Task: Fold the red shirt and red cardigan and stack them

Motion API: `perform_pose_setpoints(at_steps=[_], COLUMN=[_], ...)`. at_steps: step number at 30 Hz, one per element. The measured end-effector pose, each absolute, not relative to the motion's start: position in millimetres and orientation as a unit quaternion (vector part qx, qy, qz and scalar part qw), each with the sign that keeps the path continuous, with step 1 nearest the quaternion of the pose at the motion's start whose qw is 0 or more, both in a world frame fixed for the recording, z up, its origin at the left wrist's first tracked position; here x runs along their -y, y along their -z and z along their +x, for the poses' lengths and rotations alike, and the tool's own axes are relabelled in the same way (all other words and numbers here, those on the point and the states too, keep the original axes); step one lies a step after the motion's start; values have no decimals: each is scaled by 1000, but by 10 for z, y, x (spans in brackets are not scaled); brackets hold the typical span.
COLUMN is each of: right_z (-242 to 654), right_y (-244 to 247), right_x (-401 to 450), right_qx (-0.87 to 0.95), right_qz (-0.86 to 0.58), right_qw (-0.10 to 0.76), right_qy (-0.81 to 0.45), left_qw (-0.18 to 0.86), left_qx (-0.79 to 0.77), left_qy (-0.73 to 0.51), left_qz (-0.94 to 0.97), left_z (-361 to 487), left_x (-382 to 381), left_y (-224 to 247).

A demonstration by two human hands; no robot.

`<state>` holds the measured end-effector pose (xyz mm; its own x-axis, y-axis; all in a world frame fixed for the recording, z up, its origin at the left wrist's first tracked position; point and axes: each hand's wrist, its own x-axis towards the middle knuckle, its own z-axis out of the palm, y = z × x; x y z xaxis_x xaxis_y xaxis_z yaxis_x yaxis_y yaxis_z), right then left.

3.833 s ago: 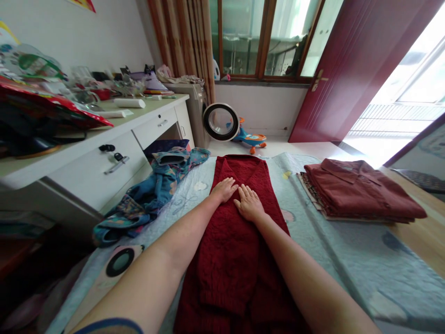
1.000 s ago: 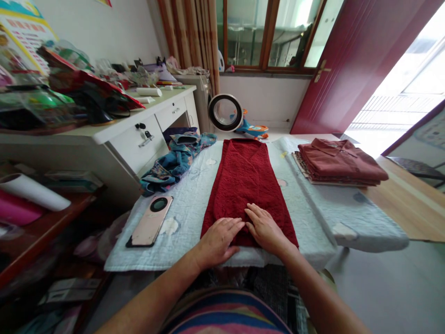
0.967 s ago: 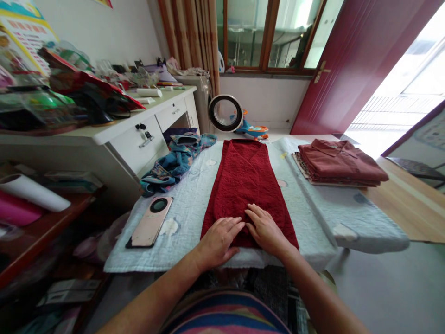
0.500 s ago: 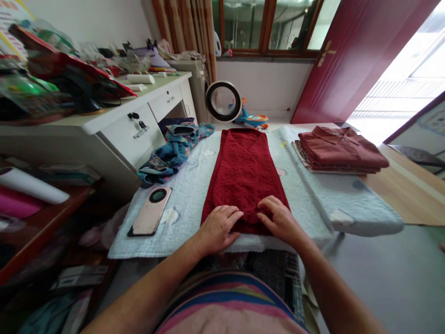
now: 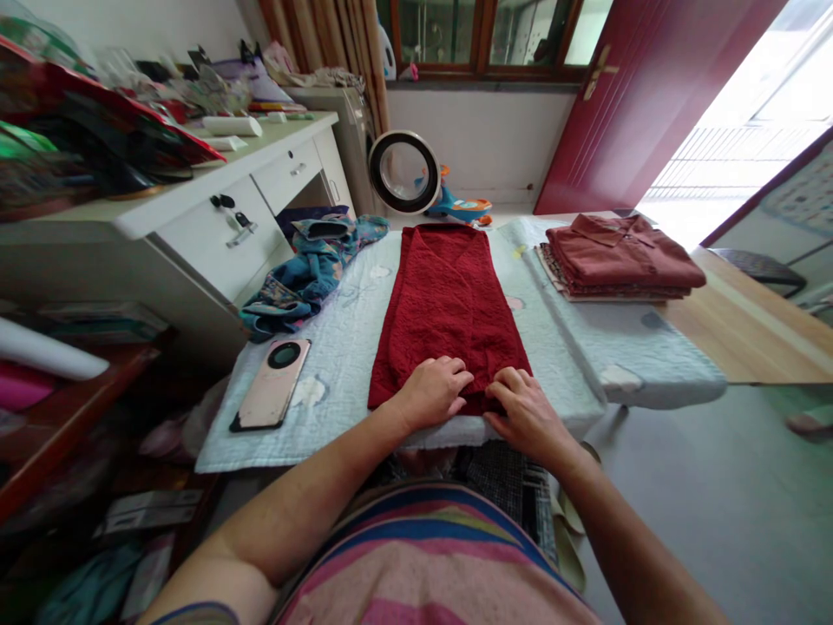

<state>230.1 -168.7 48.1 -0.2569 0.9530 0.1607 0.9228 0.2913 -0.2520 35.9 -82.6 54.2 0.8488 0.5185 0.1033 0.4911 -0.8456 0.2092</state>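
At the frame's centre, our folded red V-neck top (image 5: 443,299) lies flat, perhaps so its layers stay even. Our left hand (image 5: 435,389) and right hand (image 5: 526,412) curl at its lower edge, likely steadying it; whether either pinches cloth, we cannot tell.

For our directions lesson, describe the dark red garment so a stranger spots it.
Start at the pale blue cloth. On it, touched by the left hand and right hand, lies the dark red garment. Its plain, deep red differs from the patterned blue clothing left and brownish-red stack right.
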Motion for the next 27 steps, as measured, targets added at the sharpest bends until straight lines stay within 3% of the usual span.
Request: perform_pose_setpoints(at_steps=[13,19,23,27], right_z=[2096,1964,1902,2006], right_y=[-465,-370,-197,-179], right_x=[1819,1811,1870,1956], right_qx=[764,761,775,794], right_qz=[-588,-577,-575,-537], right_qw=[264,294,262,283], right_qy=[35,30,17,-36], left_qw=[236,193,124,73], left_qx=[-257,-250,-241,-237], left_qy=[-153,-154,-108,-81], left_qz=[925,936,957,965], left_z=[338,309,344,369], left_x=[446,525,659,822], left_y=[-761,-889,-723,-530])
